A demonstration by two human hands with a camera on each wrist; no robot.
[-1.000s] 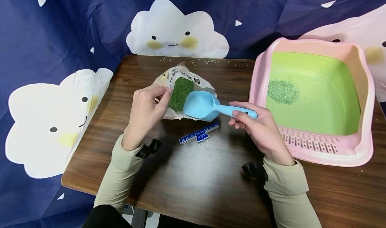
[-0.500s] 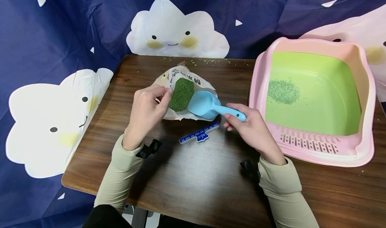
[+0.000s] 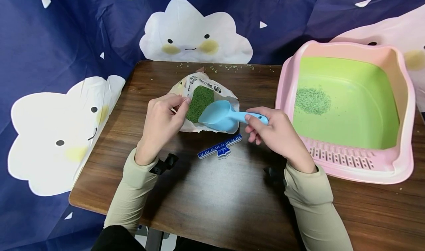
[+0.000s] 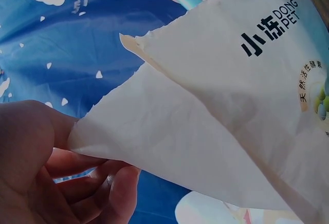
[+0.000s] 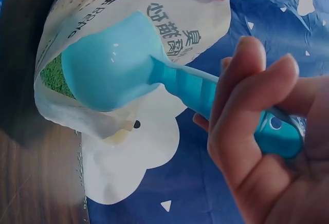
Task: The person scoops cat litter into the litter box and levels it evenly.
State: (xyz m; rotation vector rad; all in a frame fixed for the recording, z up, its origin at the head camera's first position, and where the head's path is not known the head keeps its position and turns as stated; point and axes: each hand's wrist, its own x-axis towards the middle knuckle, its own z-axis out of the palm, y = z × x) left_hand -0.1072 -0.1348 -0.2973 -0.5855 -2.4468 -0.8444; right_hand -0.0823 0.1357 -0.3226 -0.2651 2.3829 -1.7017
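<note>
A white printed bag (image 4: pixel 205 100) of green pellet cat litter (image 3: pixel 200 101) stands on the table with its top torn wide. My left hand (image 3: pixel 165 116) pinches the bag's left rim between thumb and fingers, pulling a corner outward in the left wrist view. By its handle, my right hand (image 3: pixel 273 133) holds a light blue scoop (image 3: pixel 217 114). The scoop's bowl lies over the bag's mouth, its tip overlapping the pellets in the head view. From the right wrist view the bowl's rounded underside (image 5: pixel 110 62) shows, inside the bag's opening.
At the right stands a pink litter box (image 3: pixel 358 166) with a green floor and a small heap of pellets (image 3: pixel 313 101). A blue bag clip (image 3: pixel 220 146) lies in front of the bag. Stray pellets (image 3: pixel 229 67) dot the table's back edge.
The scoop first slid slightly right and dipped at the bag's mouth, then its tip swung left over the pellets as its handle rose. The left hand kept its pinch on the rim.
</note>
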